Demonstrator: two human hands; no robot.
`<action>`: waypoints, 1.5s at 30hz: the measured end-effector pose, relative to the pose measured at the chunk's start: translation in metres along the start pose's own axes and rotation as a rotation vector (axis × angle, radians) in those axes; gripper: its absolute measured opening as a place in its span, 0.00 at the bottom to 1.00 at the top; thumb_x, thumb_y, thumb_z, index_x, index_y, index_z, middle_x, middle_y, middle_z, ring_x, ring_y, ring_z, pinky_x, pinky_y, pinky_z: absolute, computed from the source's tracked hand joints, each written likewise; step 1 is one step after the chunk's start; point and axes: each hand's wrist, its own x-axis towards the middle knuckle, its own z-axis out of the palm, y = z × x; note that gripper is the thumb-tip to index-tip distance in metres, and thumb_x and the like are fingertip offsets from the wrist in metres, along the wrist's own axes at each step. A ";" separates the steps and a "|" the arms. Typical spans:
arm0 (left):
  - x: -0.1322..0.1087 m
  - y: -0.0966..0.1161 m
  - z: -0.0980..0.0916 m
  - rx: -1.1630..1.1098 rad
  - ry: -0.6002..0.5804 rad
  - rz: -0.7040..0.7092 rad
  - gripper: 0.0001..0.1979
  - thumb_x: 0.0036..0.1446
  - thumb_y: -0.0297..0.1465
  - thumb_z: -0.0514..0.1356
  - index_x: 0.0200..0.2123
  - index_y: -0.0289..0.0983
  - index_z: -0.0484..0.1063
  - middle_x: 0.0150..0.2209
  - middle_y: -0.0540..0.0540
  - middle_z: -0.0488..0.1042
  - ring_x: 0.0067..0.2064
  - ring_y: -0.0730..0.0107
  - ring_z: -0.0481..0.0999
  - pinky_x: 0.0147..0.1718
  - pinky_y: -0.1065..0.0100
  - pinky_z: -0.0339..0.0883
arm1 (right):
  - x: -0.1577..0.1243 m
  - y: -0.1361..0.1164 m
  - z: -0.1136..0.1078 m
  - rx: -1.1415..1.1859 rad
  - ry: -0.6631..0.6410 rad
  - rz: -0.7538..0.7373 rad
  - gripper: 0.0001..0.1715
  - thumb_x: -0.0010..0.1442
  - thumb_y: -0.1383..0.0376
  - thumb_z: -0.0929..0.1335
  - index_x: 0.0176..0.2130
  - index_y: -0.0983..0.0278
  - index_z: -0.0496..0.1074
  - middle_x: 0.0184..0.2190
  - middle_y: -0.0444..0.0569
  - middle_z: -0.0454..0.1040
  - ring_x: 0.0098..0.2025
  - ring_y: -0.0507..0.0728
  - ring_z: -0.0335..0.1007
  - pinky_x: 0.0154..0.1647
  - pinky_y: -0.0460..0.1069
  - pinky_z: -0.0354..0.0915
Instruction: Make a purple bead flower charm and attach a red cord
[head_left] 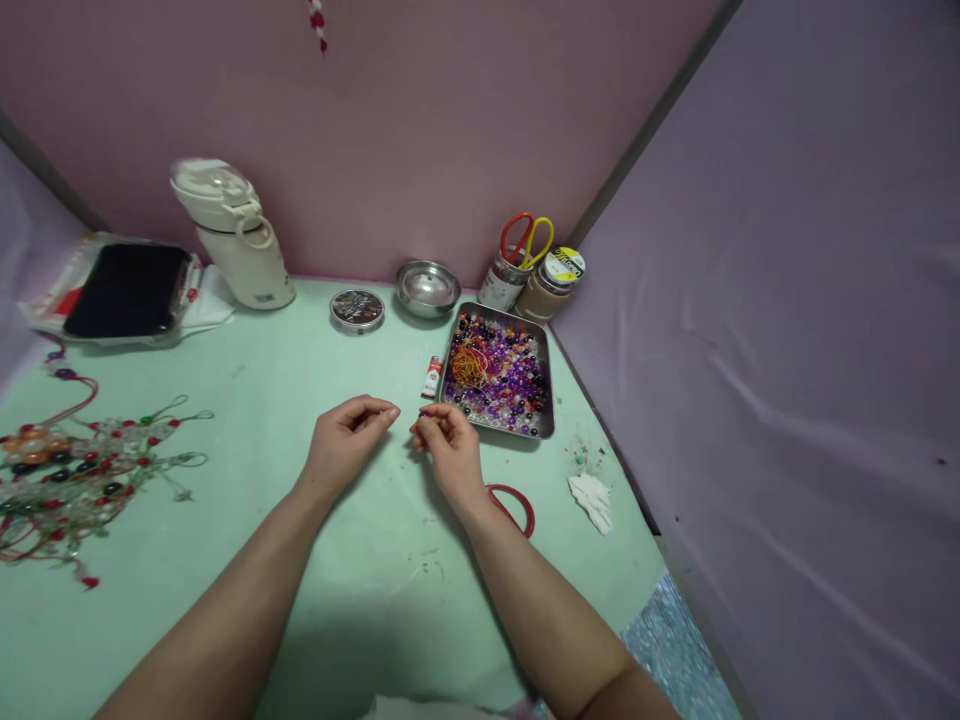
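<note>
My left hand (346,440) is closed in a pinch above the middle of the table; what its thumb and forefinger hold is too small to name. A short gap away, my right hand (450,450) pinches a small dark purple bead (424,414) at its fingertips. Just beyond the right hand stands a metal tray (553,400) full of purple, black, clear and orange beads (514,370). A bundle of orange cord (469,366) lies on those beads. Beside the tray is a small red-and-white lighter (432,378).
Strung bead strands (90,470) lie at left. Along the back stand a black tray (127,290), a white bottle (244,240), a round tin (357,311), a steel bowl (427,290), a can with scissors (504,280) and a jar (551,285). A red loop (525,505) and crumpled tissue (592,500) lie right.
</note>
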 end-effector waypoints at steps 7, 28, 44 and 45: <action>-0.002 0.002 0.001 -0.014 -0.031 0.038 0.11 0.48 0.38 0.63 0.26 0.35 0.76 0.23 0.50 0.71 0.27 0.73 0.65 0.28 0.70 0.58 | 0.001 0.001 0.000 0.010 -0.002 -0.015 0.12 0.49 0.64 0.72 0.37 0.60 0.71 0.28 0.40 0.72 0.29 0.50 0.69 0.34 0.47 0.68; -0.006 -0.005 -0.001 0.077 0.005 0.235 0.08 0.54 0.34 0.61 0.27 0.37 0.76 0.22 0.52 0.65 0.25 0.75 0.62 0.27 0.70 0.56 | -0.002 0.005 -0.003 -0.165 -0.007 -0.114 0.12 0.52 0.63 0.70 0.39 0.62 0.72 0.33 0.45 0.74 0.35 0.53 0.69 0.35 0.48 0.68; -0.007 -0.005 -0.001 0.105 0.007 0.283 0.07 0.54 0.32 0.61 0.27 0.37 0.75 0.22 0.53 0.63 0.25 0.75 0.62 0.27 0.70 0.56 | 0.000 0.008 -0.004 -0.172 -0.021 -0.133 0.11 0.52 0.62 0.70 0.38 0.62 0.72 0.32 0.45 0.73 0.33 0.52 0.68 0.33 0.47 0.66; -0.007 -0.004 -0.001 0.104 0.004 0.285 0.07 0.54 0.32 0.61 0.27 0.37 0.75 0.22 0.53 0.63 0.25 0.75 0.63 0.27 0.71 0.56 | 0.000 0.008 -0.004 -0.177 -0.023 -0.135 0.11 0.53 0.62 0.70 0.38 0.62 0.72 0.32 0.45 0.73 0.33 0.53 0.68 0.33 0.47 0.66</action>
